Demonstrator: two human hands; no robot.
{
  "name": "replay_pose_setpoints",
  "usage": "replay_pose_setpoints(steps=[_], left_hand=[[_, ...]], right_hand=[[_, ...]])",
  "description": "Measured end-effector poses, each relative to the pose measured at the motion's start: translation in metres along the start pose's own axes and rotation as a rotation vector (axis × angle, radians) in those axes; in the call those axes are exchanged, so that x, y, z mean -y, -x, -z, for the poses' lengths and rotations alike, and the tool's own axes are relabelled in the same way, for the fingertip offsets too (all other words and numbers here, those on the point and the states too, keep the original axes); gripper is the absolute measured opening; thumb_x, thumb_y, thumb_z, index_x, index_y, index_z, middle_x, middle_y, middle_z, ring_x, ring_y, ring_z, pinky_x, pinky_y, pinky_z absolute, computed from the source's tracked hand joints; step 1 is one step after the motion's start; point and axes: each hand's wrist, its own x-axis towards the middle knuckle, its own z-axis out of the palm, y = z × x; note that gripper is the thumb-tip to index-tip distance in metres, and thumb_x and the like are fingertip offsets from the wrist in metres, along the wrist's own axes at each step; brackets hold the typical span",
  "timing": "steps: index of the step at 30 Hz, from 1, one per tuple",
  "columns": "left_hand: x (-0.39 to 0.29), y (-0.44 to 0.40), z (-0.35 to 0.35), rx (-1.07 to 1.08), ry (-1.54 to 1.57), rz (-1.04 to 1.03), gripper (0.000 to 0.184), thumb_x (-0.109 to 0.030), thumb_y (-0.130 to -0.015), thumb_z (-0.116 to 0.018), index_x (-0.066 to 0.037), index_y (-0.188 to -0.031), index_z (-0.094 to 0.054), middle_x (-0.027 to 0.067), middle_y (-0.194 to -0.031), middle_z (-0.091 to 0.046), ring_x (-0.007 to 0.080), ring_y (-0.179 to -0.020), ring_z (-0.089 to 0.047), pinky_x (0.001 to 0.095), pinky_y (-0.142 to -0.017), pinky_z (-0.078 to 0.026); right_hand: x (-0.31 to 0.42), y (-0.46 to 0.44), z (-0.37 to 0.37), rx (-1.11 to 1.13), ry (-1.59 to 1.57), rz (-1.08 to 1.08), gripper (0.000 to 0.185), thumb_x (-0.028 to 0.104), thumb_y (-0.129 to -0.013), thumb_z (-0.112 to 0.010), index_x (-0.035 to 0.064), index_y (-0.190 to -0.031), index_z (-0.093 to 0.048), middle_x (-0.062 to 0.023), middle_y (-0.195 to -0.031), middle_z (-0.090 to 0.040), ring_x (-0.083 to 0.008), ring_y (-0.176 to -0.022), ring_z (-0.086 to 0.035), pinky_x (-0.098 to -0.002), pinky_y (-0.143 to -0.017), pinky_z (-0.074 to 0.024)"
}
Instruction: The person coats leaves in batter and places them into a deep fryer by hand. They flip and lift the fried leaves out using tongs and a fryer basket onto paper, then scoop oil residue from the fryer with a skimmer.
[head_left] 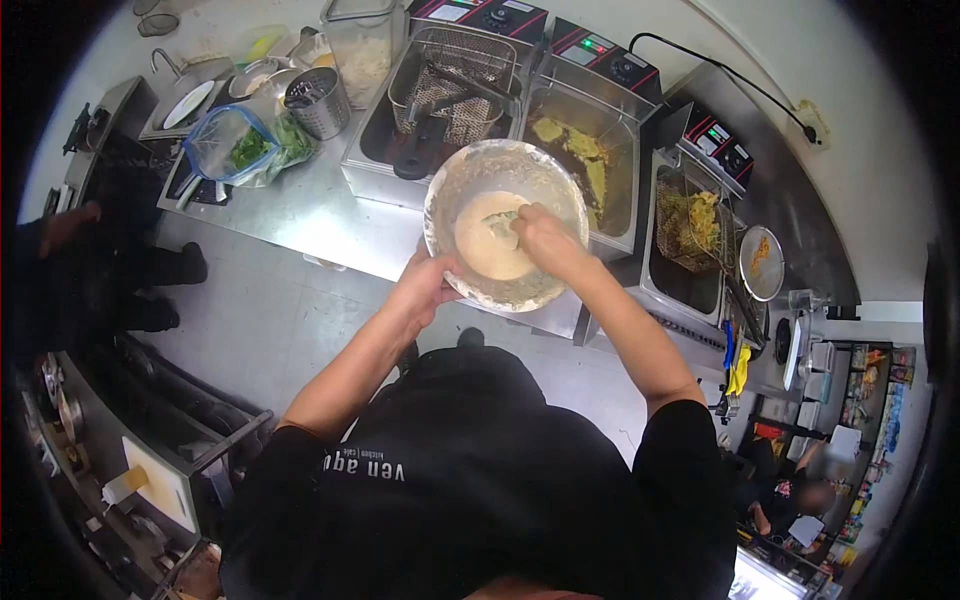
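Observation:
A metal mixing bowl (pixel 555 168) with pale, wet batter (pixel 485 255) inside is in front of me, its walls smeared with drying batter. My left hand (pixel 428 285) is closed on the bowl's near left rim. Inside the bowl, my right hand (pixel 545 240) pinches a batter-coated leaf (pixel 502 224) with green showing through, at the batter's surface. The fingertips of the right hand are partly hidden. Just beyond the bowl is a fryer vat of oil (pixel 565 108) with yellow battered pieces (pixel 591 165) floating in it.
An empty fryer basket (pixel 455 60) with tongs sits back left; another basket (pixel 695 215) holds fried pieces at right. A bag of green leaves (pixel 250 145) and a utensil holder (pixel 318 105) stand on the left counter. Other people (pixel 110 250) are at far left and lower right.

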Motion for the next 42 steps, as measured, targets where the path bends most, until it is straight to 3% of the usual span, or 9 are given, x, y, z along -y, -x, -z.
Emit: replay_pose_setpoints(steps=[3, 6, 12, 14, 18, 20, 23, 33, 42], left_hand=[[0.0, 0.0, 0.001, -0.003, -0.001, 0.015, 0.063, 0.0, -0.072, -0.052, 0.002, -0.133, -0.034, 0.0165, -0.116, -0.056, 0.0253, -0.092, -0.065, 0.0396, -0.077, -0.058], [-0.002, 0.002, 0.001, 0.036, -0.009, 0.006, 0.062, -0.001, -0.072, -0.052, 0.003, -0.132, -0.035, 0.0169, -0.116, -0.056, 0.0254, -0.092, -0.065, 0.0394, -0.077, -0.059], [-0.002, 0.002, 0.002, 0.058, -0.033, 0.001, 0.061, -0.001, -0.072, -0.052, 0.004, -0.131, -0.036, 0.0169, -0.116, -0.056, 0.0257, -0.092, -0.064, 0.04, -0.077, -0.059], [-0.002, 0.004, 0.001, 0.067, -0.02, 0.005, 0.062, -0.001, -0.072, -0.052, 0.003, -0.131, -0.036, 0.017, -0.117, -0.055, 0.0256, -0.094, -0.064, 0.0401, -0.077, -0.058], [-0.004, 0.006, 0.001, 0.079, -0.037, 0.002, 0.062, -0.001, -0.071, -0.052, 0.003, -0.131, -0.035, 0.0171, -0.118, -0.055, 0.0256, -0.095, -0.063, 0.0397, -0.078, -0.058], [-0.004, 0.005, 0.002, 0.077, -0.053, 0.006, 0.063, -0.001, -0.072, -0.053, 0.003, -0.132, -0.035, 0.0169, -0.119, -0.055, 0.026, -0.096, -0.064, 0.0396, -0.078, -0.058], [-0.004, 0.002, 0.004, 0.08, -0.079, 0.041, 0.063, -0.002, -0.072, -0.053, 0.003, -0.132, -0.035, 0.017, -0.119, -0.055, 0.0264, -0.096, -0.064, 0.0397, -0.079, -0.058], [-0.004, -0.002, 0.005, 0.096, -0.068, 0.042, 0.061, -0.003, -0.073, -0.053, 0.003, -0.132, -0.037, 0.017, -0.118, -0.056, 0.0268, -0.098, -0.063, 0.0402, -0.081, -0.057], [0.001, 0.003, 0.035, 0.031, -0.042, 0.044, 0.066, -0.005, -0.074, -0.053, 0.002, -0.137, -0.033, 0.0166, -0.123, -0.052, 0.028, -0.104, -0.06, 0.043, -0.083, -0.055]], right_hand=[[0.006, -0.006, 0.017, 0.061, -0.063, -0.083, 0.011, 0.007, -0.073, -0.064, 0.001, -0.081, -0.068, -0.0123, -0.099, -0.058, -0.0297, -0.102, -0.055, -0.0392, -0.087, -0.0474], [0.005, -0.009, 0.042, -0.164, -0.153, 0.043, 0.01, 0.01, -0.072, -0.066, 0.0008, -0.077, -0.067, -0.0113, -0.107, -0.058, -0.0296, -0.108, -0.052, -0.0397, -0.092, -0.045], [-0.001, -0.014, 0.076, -0.186, -0.296, 0.116, 0.012, 0.009, -0.073, -0.066, 0.0006, -0.082, -0.063, -0.0116, -0.106, -0.062, -0.0283, -0.095, -0.058, -0.0382, -0.086, -0.0467], [-0.001, -0.014, 0.077, 0.123, -0.696, -0.273, 0.012, 0.007, -0.073, -0.066, 0.0018, -0.08, -0.059, -0.0087, -0.088, -0.066, -0.0285, -0.078, -0.062, -0.0387, -0.075, -0.0494], [-0.008, -0.007, 0.045, 0.063, -0.681, -0.406, 0.01, 0.009, -0.075, -0.065, 0.0016, -0.08, -0.059, -0.0111, -0.074, -0.066, -0.0322, -0.066, -0.063, -0.0411, -0.065, -0.0497], [-0.004, -0.002, 0.028, -0.034, -0.046, -0.352, 0.014, 0.012, -0.074, -0.061, 0.0021, -0.083, -0.065, -0.0197, -0.08, -0.066, -0.0342, -0.073, -0.065, -0.0437, -0.069, -0.052], [-0.01, 0.0, 0.0, -0.107, 0.03, -0.356, 0.015, 0.012, -0.076, -0.059, 0.0019, -0.084, -0.066, -0.0231, -0.082, -0.065, -0.0377, -0.079, -0.065, -0.0475, -0.073, -0.051], [-0.031, 0.008, 0.093, -0.098, -0.17, -0.571, 0.018, 0.016, -0.075, -0.064, 0.0026, -0.087, -0.068, -0.0219, -0.084, -0.067, -0.0379, -0.086, -0.064, -0.0434, -0.079, -0.0498], [-0.096, -0.007, 0.14, -0.226, -0.21, -0.536, 0.019, 0.02, -0.073, -0.064, 0.0032, -0.082, -0.068, -0.0184, -0.081, -0.067, -0.0347, -0.082, -0.066, -0.041, -0.074, -0.0507]])
